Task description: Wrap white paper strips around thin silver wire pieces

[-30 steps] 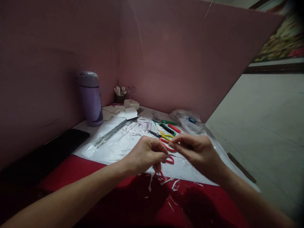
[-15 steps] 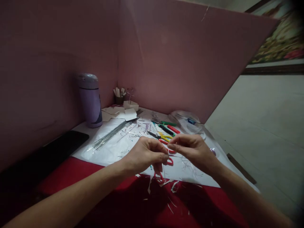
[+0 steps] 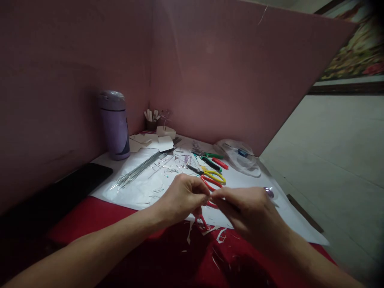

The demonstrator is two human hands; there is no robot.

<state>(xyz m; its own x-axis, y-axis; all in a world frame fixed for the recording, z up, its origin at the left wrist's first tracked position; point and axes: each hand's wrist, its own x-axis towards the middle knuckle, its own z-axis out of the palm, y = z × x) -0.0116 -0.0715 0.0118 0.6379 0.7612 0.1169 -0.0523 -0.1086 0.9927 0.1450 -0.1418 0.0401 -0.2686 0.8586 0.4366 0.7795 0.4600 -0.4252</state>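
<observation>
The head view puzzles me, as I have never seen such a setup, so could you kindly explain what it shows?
There is no machine here, only a person's bare left hand and right hand. The camera is worn on the person's head, looking forward and down.

A white sheet partly covers a red surface. On the sheet lie thin grey wires, scissors and a clear plastic bag; a purple bottle stands upright farther left.

The hands' fingertips sit close together; whatever they may hold is too small to make out.
</observation>
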